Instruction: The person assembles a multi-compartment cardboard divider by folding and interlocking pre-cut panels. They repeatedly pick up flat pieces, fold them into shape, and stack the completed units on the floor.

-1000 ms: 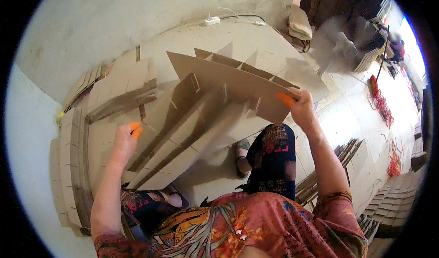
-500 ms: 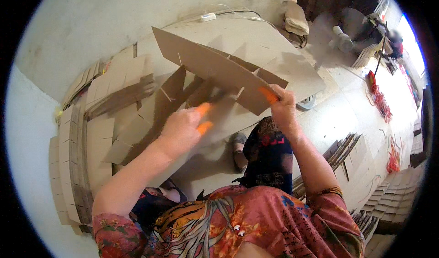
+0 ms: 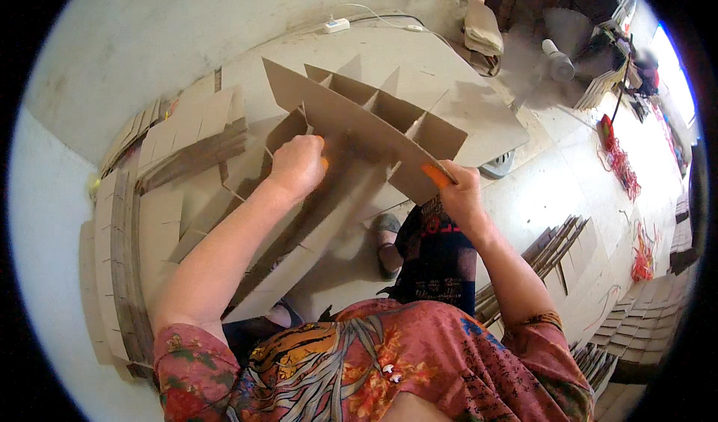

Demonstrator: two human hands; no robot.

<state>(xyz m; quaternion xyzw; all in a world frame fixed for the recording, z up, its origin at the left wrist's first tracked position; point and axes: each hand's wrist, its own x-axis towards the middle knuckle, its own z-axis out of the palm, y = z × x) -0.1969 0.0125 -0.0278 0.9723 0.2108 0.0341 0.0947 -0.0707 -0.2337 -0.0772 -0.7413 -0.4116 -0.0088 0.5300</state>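
A brown cardboard divider (image 3: 351, 126) made of interlocking slotted strips stands in front of me, with open cells along its far side. My right hand (image 3: 461, 195) pinches the right end of its long near strip, orange covers on the fingertips. Further left, my left hand (image 3: 295, 167), also with orange fingertip covers, is closed at a short cross strip (image 3: 288, 132) near the divider's left part; the fingers' far side is partly hidden. Below and left of the divider, a long slotted strip (image 3: 288, 268) slants toward me, and other cross strips stand beside my left forearm.
Stacks of slotted cardboard (image 3: 191, 134) lie at the left by the wall. A power strip (image 3: 336, 25) with a cable rests behind the pale work board (image 3: 479, 115). At the right are a cardboard bundle (image 3: 553, 246), red string (image 3: 617, 153) and a fan (image 3: 557, 59).
My left hand has moved up and away from me, closing at the cross strip. The divider has tilted, showing more of its cells, while my right hand keeps its hold.
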